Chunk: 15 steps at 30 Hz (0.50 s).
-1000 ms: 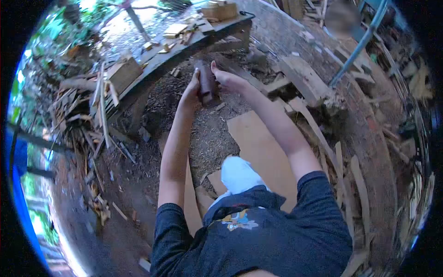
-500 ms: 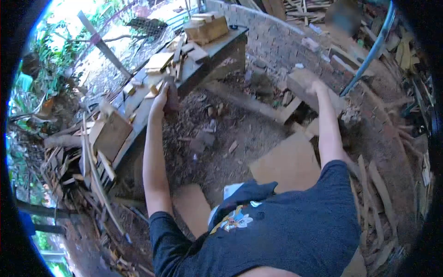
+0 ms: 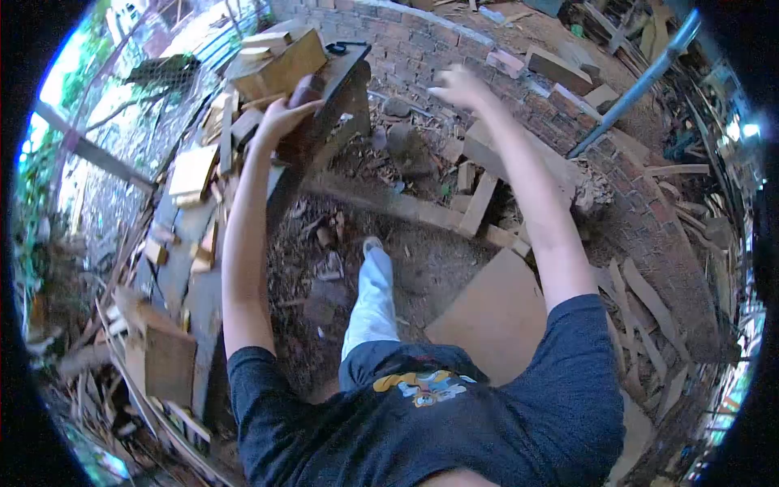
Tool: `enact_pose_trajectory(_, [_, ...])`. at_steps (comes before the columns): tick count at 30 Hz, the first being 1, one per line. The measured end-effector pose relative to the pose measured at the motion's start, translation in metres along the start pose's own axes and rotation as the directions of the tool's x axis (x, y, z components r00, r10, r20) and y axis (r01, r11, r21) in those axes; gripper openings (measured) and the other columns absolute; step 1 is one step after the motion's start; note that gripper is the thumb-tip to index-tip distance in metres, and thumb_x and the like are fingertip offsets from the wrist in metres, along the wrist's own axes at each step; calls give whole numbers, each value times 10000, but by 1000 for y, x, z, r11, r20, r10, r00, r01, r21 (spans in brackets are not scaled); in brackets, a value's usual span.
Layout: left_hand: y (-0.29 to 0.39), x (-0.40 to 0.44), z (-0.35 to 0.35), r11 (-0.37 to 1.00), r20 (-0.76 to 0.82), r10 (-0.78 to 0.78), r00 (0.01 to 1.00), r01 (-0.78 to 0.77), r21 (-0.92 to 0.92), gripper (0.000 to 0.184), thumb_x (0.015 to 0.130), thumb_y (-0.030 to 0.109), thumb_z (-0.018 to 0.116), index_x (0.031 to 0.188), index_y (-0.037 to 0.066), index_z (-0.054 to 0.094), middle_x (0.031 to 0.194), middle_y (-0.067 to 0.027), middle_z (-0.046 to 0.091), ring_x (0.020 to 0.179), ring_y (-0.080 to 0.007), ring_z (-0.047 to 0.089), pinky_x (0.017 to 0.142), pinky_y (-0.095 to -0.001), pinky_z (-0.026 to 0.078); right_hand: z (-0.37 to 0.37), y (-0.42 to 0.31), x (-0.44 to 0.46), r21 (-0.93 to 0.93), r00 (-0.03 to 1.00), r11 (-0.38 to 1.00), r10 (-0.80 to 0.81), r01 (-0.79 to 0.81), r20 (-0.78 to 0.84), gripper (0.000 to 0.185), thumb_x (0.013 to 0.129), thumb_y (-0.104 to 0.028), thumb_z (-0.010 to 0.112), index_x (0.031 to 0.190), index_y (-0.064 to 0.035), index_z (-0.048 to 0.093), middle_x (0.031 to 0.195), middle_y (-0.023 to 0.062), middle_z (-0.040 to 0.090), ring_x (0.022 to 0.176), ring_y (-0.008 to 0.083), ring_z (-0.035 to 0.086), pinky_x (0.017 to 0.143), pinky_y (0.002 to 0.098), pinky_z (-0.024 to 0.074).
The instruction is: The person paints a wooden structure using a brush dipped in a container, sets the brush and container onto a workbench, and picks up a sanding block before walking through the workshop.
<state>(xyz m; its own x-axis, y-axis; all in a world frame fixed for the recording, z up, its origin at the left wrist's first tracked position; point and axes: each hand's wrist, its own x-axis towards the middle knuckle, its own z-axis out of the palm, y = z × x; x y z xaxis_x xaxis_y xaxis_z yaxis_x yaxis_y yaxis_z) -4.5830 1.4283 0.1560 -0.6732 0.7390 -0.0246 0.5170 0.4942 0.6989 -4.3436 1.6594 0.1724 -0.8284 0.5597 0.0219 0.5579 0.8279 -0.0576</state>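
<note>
My left hand [image 3: 284, 120] is wrapped around a dark reddish-brown block-like object [image 3: 307, 91], whose exact kind I cannot make out. It is by the edge of the long workbench [image 3: 280, 191], close to a wooden box-like block [image 3: 284, 65] with small pieces on top. Raised in front of the low brick wall [image 3: 389, 40], my right hand [image 3: 464, 88] is slightly blurred. Its fingers look loosely apart, and nothing shows in them. Below that hand lies a thick timber beam [image 3: 519, 158].
Wood offcuts [image 3: 195, 170] are scattered along the bench, and another wooden block [image 3: 166, 357] sits at its near end. A brown board [image 3: 495, 312] lies on the ground. A blue pole [image 3: 637, 85] slants at the right. Debris covers the dirt floor around my extended leg [image 3: 373, 296].
My right hand has left the timber beam and moved up and left. My left hand has moved farther along the bench with the dark object. One leg has come forward, and the view has shifted.
</note>
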Motion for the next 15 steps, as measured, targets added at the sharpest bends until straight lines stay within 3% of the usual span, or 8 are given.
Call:
enact_pose_trajectory(2, [16, 70, 24, 985, -5, 123, 992, -122, 124, 717, 558, 580, 693, 884, -43, 547, 814, -152, 600, 733, -225, 582, 648, -327, 452, 12, -7, 57, -64, 996, 998, -15, 9, -94, 462, 803, -375, 512, 1170, -96, 490, 1341, 157, 290, 1126, 300, 431, 923, 383, 364])
enact_pose_trajectory(4, [20, 138, 40, 950, -88, 231, 969, -205, 234, 702, 562, 555, 701, 888, -42, 525, 856, -185, 595, 792, -253, 581, 681, -332, 448, 24, 9, 122, -643, 893, 745, -397, 179, -212, 445, 819, -347, 476, 1217, -154, 431, 1375, 135, 228, 1194, 281, 367, 936, 449, 340])
enact_pose_trajectory(5, [28, 167, 42, 935, -128, 270, 954, -228, 273, 713, 568, 540, 702, 899, -58, 502, 887, -220, 590, 839, -293, 584, 713, -347, 450, 20, 27, 144, -664, 893, 729, -396, 165, -214, 445, 819, -347, 476, 1217, -154, 431, 1375, 135, 228, 1194, 281, 367, 936, 449, 340])
enact_pose_trajectory(8, [47, 256, 36, 966, -109, 203, 973, -181, 186, 763, 564, 527, 701, 971, -72, 464, 947, -249, 574, 903, -331, 571, 762, -373, 448, 37, 125, 178, 295, 948, 950, -2, 102, -319, 400, 875, -326, 390, 1215, -122, 447, 1275, 144, 391, 1065, 274, 484, 886, 366, 372])
enact_pose_trajectory(10, [46, 315, 41, 992, -91, 120, 989, -114, 62, 780, 557, 529, 699, 1010, -62, 469, 955, -230, 580, 884, -316, 583, 757, -366, 456, 45, 186, 168, 754, 790, 558, 607, -346, -87, 395, 902, -292, 327, 1221, -80, 422, 1033, 203, 556, 934, 285, 547, 801, 375, 417])
enact_pose_trajectory(12, [48, 362, 44, 996, -14, 93, 996, -93, 5, 776, 568, 552, 689, 989, -66, 480, 936, -238, 580, 874, -299, 588, 742, -358, 461, 60, 246, 126, -6, 824, 841, 529, -541, -202, 433, 881, -391, 341, 1047, -57, 563, 848, 210, 604, 784, 333, 594, 680, 429, 460])
enact_pose_trajectory(13, [58, 377, 44, 998, 0, 52, 999, -52, 27, 778, 571, 560, 685, 981, -68, 482, 929, -242, 579, 870, -296, 588, 737, -357, 462, 86, 292, 109, 16, 869, 914, 392, -406, -301, 469, 878, -405, 329, 889, -41, 625, 781, 206, 608, 744, 351, 596, 622, 457, 460])
enact_pose_trajectory(15, [56, 419, 61, 998, 7, 65, 998, -65, -10, 802, 573, 575, 678, 993, -75, 464, 934, -252, 575, 880, -314, 584, 743, -373, 460, 59, 300, 115, -136, 690, 677, 714, -723, -116, 473, 857, -426, 378, 855, -21, 621, 797, 229, 598, 774, 314, 605, 660, 438, 468])
